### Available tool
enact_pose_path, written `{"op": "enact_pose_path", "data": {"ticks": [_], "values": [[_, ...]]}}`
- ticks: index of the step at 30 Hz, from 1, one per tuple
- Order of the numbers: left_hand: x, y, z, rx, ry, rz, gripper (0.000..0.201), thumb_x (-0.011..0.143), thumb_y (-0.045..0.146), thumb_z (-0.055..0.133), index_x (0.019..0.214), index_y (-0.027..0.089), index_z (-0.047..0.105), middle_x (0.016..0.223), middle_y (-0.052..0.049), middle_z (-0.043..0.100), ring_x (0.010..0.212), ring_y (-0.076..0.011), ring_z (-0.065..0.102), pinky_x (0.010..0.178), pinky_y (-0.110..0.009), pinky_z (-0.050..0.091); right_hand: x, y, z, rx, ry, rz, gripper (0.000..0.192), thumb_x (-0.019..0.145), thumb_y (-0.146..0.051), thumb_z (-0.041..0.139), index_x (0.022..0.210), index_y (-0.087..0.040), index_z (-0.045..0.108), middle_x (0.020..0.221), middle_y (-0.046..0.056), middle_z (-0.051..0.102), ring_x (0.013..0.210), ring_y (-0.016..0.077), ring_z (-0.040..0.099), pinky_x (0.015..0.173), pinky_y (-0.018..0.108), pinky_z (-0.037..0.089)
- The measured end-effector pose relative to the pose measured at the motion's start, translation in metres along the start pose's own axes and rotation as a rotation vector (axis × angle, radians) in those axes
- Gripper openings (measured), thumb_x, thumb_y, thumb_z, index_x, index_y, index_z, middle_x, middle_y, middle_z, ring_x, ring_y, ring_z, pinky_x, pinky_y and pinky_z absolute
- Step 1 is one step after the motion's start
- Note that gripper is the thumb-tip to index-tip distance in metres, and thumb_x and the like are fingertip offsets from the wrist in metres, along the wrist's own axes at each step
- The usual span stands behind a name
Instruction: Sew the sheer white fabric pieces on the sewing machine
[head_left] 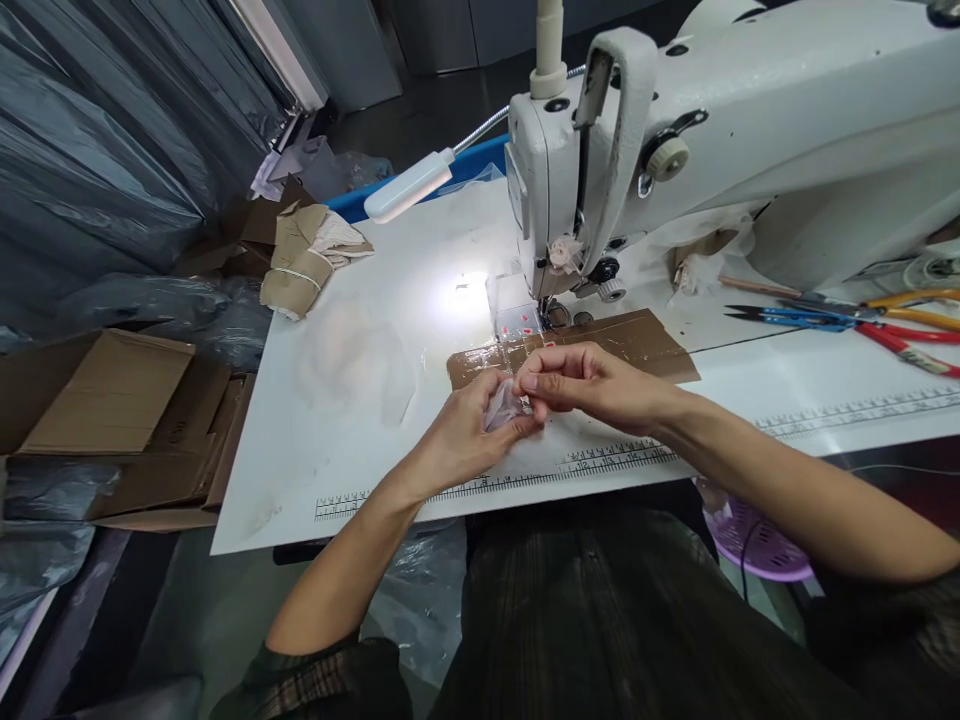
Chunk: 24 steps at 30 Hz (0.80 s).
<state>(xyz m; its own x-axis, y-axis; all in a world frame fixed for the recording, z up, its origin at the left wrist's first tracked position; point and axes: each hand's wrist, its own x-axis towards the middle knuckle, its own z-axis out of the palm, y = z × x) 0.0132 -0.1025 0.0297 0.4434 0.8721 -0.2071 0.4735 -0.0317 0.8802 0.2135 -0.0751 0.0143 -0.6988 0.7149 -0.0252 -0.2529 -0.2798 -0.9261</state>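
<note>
Just in front of the sewing machine (555, 190), both hands meet over the front of the white table (337, 440). My left hand (469, 430) is closed around a piece of thin, sheer white fabric (502, 405). My right hand (577, 380) pinches at the same fabric from the right, thumb and forefinger together. The fingers hide part of the bunched cloth. Behind the hands, a strip of brown tape (637, 345) covers the machine bed below the needle area. More sheer pale fabric (352, 360) lies on the table to the left.
A lit lamp (411, 187) on a bendable neck shines beside the needle. Blue-handled snips (795, 317) and red-handled pliers (907, 350) lie at the right. A brown paper roll (296, 275) rests at the left edge, near cardboard boxes (105, 390). A printed ruler (622, 458) runs along the front.
</note>
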Motion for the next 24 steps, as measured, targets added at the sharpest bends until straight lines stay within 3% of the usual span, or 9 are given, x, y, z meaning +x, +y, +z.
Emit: {"op": "enact_pose_path", "data": {"ticks": [2, 5, 9, 14, 17, 20, 22, 24], "values": [[-0.003, -0.003, 0.004, 0.055, -0.02, -0.043, 0.023, 0.085, 0.039, 0.066, 0.087, 0.016, 0.063, 0.077, 0.001, 0.059, 0.068, -0.0109, 0.053, 0.061, -0.022, 0.043, 0.0, 0.005, 0.007, 0.049, 0.051, -0.058, 0.023, 0.089, -0.035, 0.068, 0.079, -0.015, 0.063, 0.064, -0.001, 0.059, 0.068, 0.0112, 0.057, 0.066, 0.024, 0.045], [-0.009, -0.003, 0.001, 0.146, -0.171, -0.049, 0.022, 0.087, 0.037, 0.063, 0.082, 0.016, 0.066, 0.07, 0.002, 0.059, 0.062, -0.0099, 0.052, 0.059, -0.021, 0.041, -0.001, 0.009, 0.014, 0.042, 0.058, -0.006, 0.022, 0.087, -0.035, 0.067, 0.079, -0.016, 0.061, 0.058, -0.004, 0.052, 0.054, 0.0089, 0.047, 0.05, 0.021, 0.034], [-0.016, 0.004, -0.005, 0.235, -0.4, 0.037, 0.024, 0.085, 0.037, 0.068, 0.072, 0.016, 0.069, 0.061, 0.002, 0.06, 0.054, -0.0091, 0.05, 0.051, -0.021, 0.037, -0.006, 0.001, 0.025, -0.137, -0.101, 0.236, 0.01, 0.079, -0.024, 0.064, 0.075, -0.015, 0.06, 0.055, -0.006, 0.044, 0.048, 0.0066, 0.031, 0.046, 0.022, 0.022], [-0.025, 0.007, 0.004, 0.142, -0.766, 0.157, 0.013, 0.083, 0.033, 0.072, 0.08, 0.021, 0.074, 0.071, 0.001, 0.07, 0.059, -0.0111, 0.059, 0.054, -0.021, 0.042, -0.016, -0.027, 0.038, -0.388, -0.4, 0.525, 0.007, 0.075, -0.016, 0.057, 0.069, -0.016, 0.06, 0.057, -0.005, 0.043, 0.053, 0.0083, 0.035, 0.048, 0.023, 0.023], [-0.031, 0.002, 0.009, 0.118, -0.878, 0.177, 0.017, 0.082, 0.036, 0.073, 0.075, 0.02, 0.072, 0.067, 0.001, 0.069, 0.058, -0.0117, 0.058, 0.054, -0.021, 0.043, -0.022, -0.042, 0.037, -0.52, -0.41, 0.644, 0.006, 0.076, -0.016, 0.058, 0.072, -0.016, 0.062, 0.053, -0.006, 0.04, 0.049, 0.0084, 0.032, 0.045, 0.024, 0.021], [-0.033, 0.004, 0.004, 0.03, -0.751, 0.045, 0.02, 0.077, 0.038, 0.077, 0.083, 0.02, 0.071, 0.071, 0.002, 0.07, 0.059, -0.0113, 0.06, 0.054, -0.02, 0.043, -0.025, -0.046, 0.028, -0.54, -0.362, 0.549, 0.007, 0.081, -0.019, 0.058, 0.077, -0.016, 0.064, 0.056, -0.005, 0.041, 0.05, 0.0082, 0.03, 0.045, 0.024, 0.021], [-0.028, 0.007, -0.004, -0.037, -0.548, -0.025, 0.028, 0.072, 0.037, 0.082, 0.091, 0.02, 0.07, 0.08, 0.001, 0.072, 0.065, -0.0124, 0.062, 0.056, -0.021, 0.045, -0.022, -0.043, 0.021, -0.509, -0.316, 0.433, 0.013, 0.085, -0.027, 0.06, 0.081, -0.016, 0.064, 0.058, -0.005, 0.04, 0.051, 0.0081, 0.03, 0.046, 0.024, 0.021], [-0.02, 0.01, -0.01, -0.102, -0.314, -0.011, 0.034, 0.069, 0.037, 0.083, 0.093, 0.019, 0.067, 0.087, -0.001, 0.072, 0.074, -0.0149, 0.065, 0.062, -0.022, 0.047, -0.015, -0.038, 0.014, -0.501, -0.212, 0.334, 0.021, 0.087, -0.036, 0.062, 0.08, -0.016, 0.063, 0.058, -0.006, 0.038, 0.051, 0.0078, 0.029, 0.046, 0.024, 0.02]]}}
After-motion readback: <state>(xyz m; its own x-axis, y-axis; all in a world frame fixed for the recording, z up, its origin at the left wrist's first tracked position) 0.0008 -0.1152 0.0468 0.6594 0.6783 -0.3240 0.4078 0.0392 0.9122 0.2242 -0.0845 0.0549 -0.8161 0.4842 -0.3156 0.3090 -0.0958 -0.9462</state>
